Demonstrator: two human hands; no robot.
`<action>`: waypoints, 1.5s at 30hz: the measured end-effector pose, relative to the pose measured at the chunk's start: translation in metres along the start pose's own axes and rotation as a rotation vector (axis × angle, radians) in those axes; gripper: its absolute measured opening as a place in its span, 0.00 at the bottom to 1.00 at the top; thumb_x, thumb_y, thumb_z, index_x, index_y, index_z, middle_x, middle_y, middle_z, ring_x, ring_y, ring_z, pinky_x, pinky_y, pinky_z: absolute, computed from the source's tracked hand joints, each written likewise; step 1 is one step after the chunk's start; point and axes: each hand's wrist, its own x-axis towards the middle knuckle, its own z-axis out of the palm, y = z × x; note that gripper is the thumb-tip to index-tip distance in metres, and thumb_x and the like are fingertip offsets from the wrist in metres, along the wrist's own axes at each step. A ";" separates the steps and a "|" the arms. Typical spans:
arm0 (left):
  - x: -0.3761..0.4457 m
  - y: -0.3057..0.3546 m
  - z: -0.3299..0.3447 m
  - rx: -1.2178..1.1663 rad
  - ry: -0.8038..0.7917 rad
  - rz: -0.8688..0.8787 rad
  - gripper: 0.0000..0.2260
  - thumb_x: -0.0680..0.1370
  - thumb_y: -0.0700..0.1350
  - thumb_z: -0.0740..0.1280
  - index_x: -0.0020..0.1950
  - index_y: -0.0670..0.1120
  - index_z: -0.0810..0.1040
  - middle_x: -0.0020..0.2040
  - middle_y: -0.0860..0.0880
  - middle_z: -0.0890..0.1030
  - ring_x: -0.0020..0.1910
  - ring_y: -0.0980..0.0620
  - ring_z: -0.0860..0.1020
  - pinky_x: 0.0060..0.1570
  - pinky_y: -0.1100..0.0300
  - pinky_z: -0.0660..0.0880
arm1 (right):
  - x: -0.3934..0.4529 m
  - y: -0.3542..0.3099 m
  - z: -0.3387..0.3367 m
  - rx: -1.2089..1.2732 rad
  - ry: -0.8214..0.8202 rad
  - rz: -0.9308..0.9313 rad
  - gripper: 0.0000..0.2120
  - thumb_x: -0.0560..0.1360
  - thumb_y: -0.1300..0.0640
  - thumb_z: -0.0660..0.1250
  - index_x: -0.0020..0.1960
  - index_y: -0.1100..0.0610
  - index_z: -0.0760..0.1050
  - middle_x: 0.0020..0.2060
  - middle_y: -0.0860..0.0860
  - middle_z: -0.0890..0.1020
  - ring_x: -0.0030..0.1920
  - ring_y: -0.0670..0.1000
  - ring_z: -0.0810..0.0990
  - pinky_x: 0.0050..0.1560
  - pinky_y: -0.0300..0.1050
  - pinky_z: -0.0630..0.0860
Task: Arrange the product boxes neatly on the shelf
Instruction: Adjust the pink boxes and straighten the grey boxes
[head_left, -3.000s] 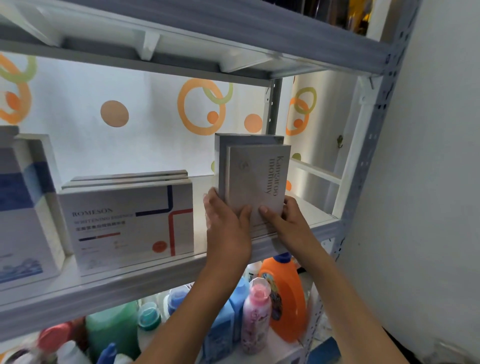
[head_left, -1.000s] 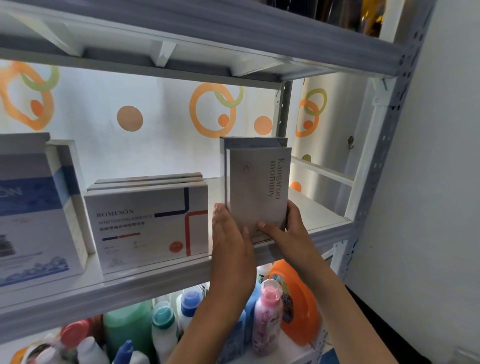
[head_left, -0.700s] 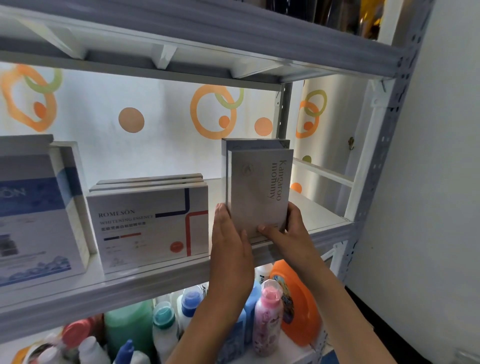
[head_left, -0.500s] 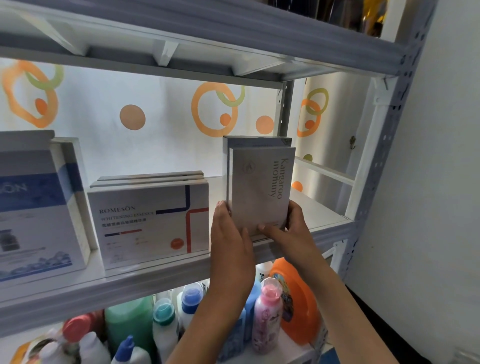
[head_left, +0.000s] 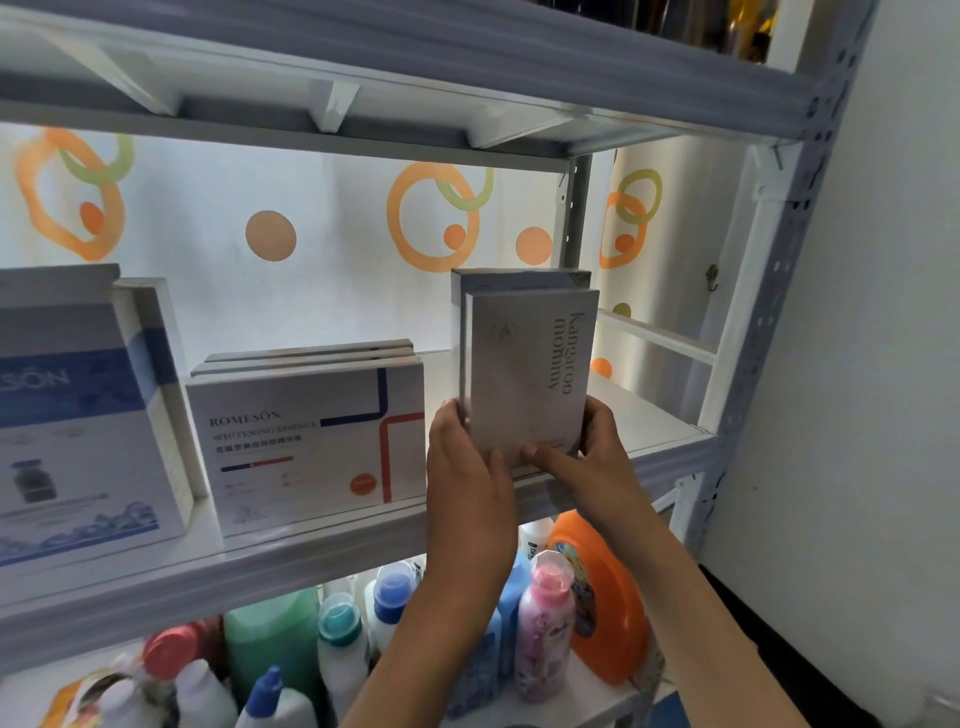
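We grip the grey box (head_left: 530, 374) upright w/ left hand (head_left: 467, 467) & right hand (head_left: 592, 452), fingers curled round its lower edges, right of the Romeson box (head_left: 306, 441) on the shelf (head_left: 311, 551).

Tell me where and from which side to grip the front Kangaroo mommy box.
Grip the front Kangaroo mommy box by its two narrow vertical edges near the bottom, coming from the open shelf front. It stands upright and thin, with a second box close behind, so only its sides are free for left hand and right hand.
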 end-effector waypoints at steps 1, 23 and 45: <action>0.000 0.000 0.000 0.002 -0.001 -0.001 0.24 0.79 0.39 0.62 0.72 0.50 0.59 0.68 0.52 0.68 0.59 0.60 0.67 0.54 0.69 0.65 | 0.000 0.000 0.000 -0.010 0.000 -0.001 0.35 0.70 0.56 0.77 0.70 0.49 0.62 0.63 0.47 0.74 0.62 0.50 0.75 0.61 0.46 0.77; -0.003 -0.003 0.002 0.035 -0.007 -0.011 0.26 0.79 0.42 0.63 0.74 0.50 0.57 0.70 0.52 0.67 0.62 0.60 0.67 0.55 0.72 0.63 | 0.002 0.003 -0.003 -0.040 -0.013 -0.006 0.37 0.68 0.54 0.78 0.70 0.47 0.62 0.63 0.46 0.75 0.62 0.49 0.75 0.63 0.50 0.77; -0.005 -0.001 0.000 0.020 0.019 0.001 0.26 0.79 0.39 0.63 0.74 0.50 0.58 0.70 0.53 0.65 0.59 0.64 0.63 0.44 0.85 0.59 | 0.003 0.009 -0.004 -0.005 -0.017 -0.018 0.39 0.65 0.51 0.79 0.70 0.46 0.63 0.64 0.45 0.76 0.63 0.48 0.76 0.64 0.52 0.76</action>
